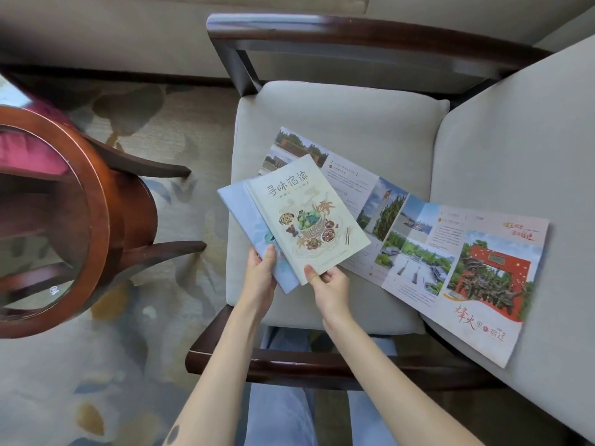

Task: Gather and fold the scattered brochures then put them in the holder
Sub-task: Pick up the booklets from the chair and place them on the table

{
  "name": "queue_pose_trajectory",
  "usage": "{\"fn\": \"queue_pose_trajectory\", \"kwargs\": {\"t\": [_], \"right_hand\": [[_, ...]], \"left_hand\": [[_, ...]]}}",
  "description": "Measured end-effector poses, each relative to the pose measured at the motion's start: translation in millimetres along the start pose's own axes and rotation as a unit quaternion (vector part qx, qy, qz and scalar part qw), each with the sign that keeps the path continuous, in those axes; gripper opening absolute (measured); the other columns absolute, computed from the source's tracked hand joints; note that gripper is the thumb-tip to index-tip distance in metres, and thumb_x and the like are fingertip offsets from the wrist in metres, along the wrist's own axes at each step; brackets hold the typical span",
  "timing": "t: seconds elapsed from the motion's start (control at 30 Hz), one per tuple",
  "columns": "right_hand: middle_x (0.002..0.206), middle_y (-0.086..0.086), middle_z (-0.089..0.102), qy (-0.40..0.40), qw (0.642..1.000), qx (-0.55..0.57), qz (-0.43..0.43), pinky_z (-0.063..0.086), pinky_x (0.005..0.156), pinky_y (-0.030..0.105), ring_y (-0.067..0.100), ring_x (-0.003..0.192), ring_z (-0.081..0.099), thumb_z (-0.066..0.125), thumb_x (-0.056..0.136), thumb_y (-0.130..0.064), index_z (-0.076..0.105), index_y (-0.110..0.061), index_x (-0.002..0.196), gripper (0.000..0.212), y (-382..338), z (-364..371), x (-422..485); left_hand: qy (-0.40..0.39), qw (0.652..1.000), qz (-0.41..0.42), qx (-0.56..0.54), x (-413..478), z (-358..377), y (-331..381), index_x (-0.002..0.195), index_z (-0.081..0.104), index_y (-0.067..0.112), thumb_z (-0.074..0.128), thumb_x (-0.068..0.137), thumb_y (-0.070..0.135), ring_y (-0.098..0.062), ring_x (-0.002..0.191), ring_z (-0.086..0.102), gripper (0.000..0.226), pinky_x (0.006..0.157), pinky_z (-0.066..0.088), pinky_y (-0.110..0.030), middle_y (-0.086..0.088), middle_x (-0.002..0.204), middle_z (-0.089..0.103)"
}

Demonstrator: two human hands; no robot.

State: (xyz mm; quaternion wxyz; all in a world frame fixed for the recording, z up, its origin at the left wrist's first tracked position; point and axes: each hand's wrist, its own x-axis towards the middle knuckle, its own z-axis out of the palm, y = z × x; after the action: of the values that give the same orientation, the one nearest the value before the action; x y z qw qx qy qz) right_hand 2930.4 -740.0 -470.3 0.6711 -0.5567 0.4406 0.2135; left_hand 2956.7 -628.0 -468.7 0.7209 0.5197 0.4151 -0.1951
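Observation:
A folded cream brochure (306, 217) with a food-basket drawing lies on top of a pale blue brochure (240, 207); both are held above the chair seat. My left hand (260, 278) grips the blue brochure's near edge, thumb on top. My right hand (331, 284) pinches the near corner of the cream one. A long unfolded brochure (450, 252) with photos and a red gate picture is spread across the seat cushion, its right end lying up the backrest. No holder is in view.
The armchair has a grey cushion (347, 123), a grey backrest (531, 156) and dark wooden arms (322, 30). A round wooden side table with a glass top (96, 201) stands to the left on patterned carpet (96, 381). My legs show below the chair.

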Motion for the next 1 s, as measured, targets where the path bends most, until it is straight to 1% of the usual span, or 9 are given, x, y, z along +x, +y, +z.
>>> {"fn": "queue_pose_trajectory", "kwargs": {"t": [0.13, 0.47, 0.53, 0.67, 0.73, 0.8, 0.87, 0.93, 1.0], "right_hand": [[0.104, 0.000, 0.066, -0.022, 0.999, -0.032, -0.034, 0.050, 0.077, 0.013, 0.007, 0.092, 0.063, 0.061, 0.087, -0.004, 0.062, -0.002, 0.109, 0.022, -12, -3, -3], [0.108, 0.003, 0.068, -0.074, 0.980, -0.157, -0.094, 0.049, 0.081, 0.019, 0.012, 0.096, 0.064, 0.063, 0.086, -0.010, 0.064, -0.003, 0.111, 0.026, -32, -4, -4], [0.108, 0.003, 0.068, -0.085, 0.973, -0.191, -0.099, 0.048, 0.075, 0.016, 0.011, 0.093, 0.063, 0.065, 0.085, -0.012, 0.064, -0.004, 0.110, 0.026, -35, -4, -5], [0.096, -0.010, 0.066, -0.106, 0.957, -0.252, -0.098, 0.042, 0.063, 0.010, 0.004, 0.085, 0.061, 0.069, 0.082, -0.022, 0.065, -0.012, 0.106, 0.026, -42, -5, -13], [0.083, -0.013, 0.062, -0.079, 0.947, -0.294, -0.100, 0.038, 0.056, 0.015, 0.005, 0.072, 0.057, 0.069, 0.081, -0.035, 0.060, -0.019, 0.092, 0.021, -46, -8, -20], [0.076, -0.008, 0.053, -0.040, 0.937, -0.334, -0.095, 0.033, 0.053, 0.021, 0.010, 0.068, 0.051, 0.064, 0.080, -0.049, 0.047, -0.019, 0.084, 0.034, -52, -11, -27], [0.092, -0.002, 0.057, -0.064, 0.956, -0.282, -0.042, 0.039, 0.056, 0.022, 0.013, 0.077, 0.058, 0.058, 0.083, -0.053, 0.044, -0.017, 0.098, 0.042, -64, -10, -32], [0.107, 0.001, 0.062, -0.128, 0.980, -0.148, 0.026, 0.050, 0.060, 0.022, 0.013, 0.084, 0.066, 0.056, 0.088, -0.046, 0.041, -0.016, 0.117, 0.044, -81, -3, -36], [0.104, -0.002, 0.068, -0.164, 0.984, -0.057, 0.030, 0.055, 0.062, 0.025, 0.013, 0.087, 0.068, 0.053, 0.093, -0.036, 0.046, -0.016, 0.126, 0.039, -97, 5, -40]], "left_hand": [[-0.010, 1.000, 0.003, -0.003, -7, 7, 6, 0.131, 0.037, 0.010, 0.042, 0.098, 0.020, -0.028, 0.117, 0.056, 0.035, 0.092, 0.051, -0.041, -0.011, 0.132, 0.055], [0.001, 0.999, -0.005, -0.032, -9, 13, 8, 0.126, 0.043, 0.008, 0.060, 0.089, 0.018, -0.030, 0.110, 0.062, 0.042, 0.082, 0.056, -0.040, -0.012, 0.126, 0.061], [0.015, 0.998, 0.007, -0.055, -13, 14, 7, 0.128, 0.042, 0.004, 0.062, 0.087, 0.012, -0.032, 0.111, 0.061, 0.046, 0.087, 0.054, -0.044, -0.015, 0.126, 0.060], [0.031, 0.991, 0.032, -0.127, -23, 16, 10, 0.130, 0.042, 0.003, 0.052, 0.091, 0.001, -0.031, 0.112, 0.060, 0.041, 0.086, 0.055, -0.039, -0.016, 0.127, 0.058], [0.021, 0.985, 0.045, -0.165, -31, 21, 16, 0.132, 0.042, 0.005, 0.048, 0.092, -0.002, -0.030, 0.114, 0.059, 0.041, 0.090, 0.053, -0.040, -0.014, 0.128, 0.058], [0.010, 0.978, 0.056, -0.200, -40, 26, 26, 0.131, 0.043, 0.008, 0.044, 0.093, -0.004, -0.029, 0.114, 0.058, 0.040, 0.092, 0.052, -0.040, -0.011, 0.127, 0.058], [-0.003, 0.975, 0.060, -0.215, -49, 30, 37, 0.131, 0.043, 0.010, 0.044, 0.093, -0.003, -0.029, 0.115, 0.058, 0.040, 0.094, 0.050, -0.042, -0.010, 0.127, 0.059], [-0.017, 0.974, 0.070, -0.216, -59, 34, 48, 0.133, 0.042, 0.009, 0.045, 0.093, -0.002, -0.030, 0.116, 0.058, 0.042, 0.097, 0.049, -0.045, -0.012, 0.129, 0.058], [-0.040, 0.970, 0.090, -0.221, -70, 36, 59, 0.132, 0.043, 0.010, 0.046, 0.092, -0.002, -0.028, 0.114, 0.060, 0.042, 0.094, 0.051, -0.042, -0.011, 0.126, 0.061]]}}
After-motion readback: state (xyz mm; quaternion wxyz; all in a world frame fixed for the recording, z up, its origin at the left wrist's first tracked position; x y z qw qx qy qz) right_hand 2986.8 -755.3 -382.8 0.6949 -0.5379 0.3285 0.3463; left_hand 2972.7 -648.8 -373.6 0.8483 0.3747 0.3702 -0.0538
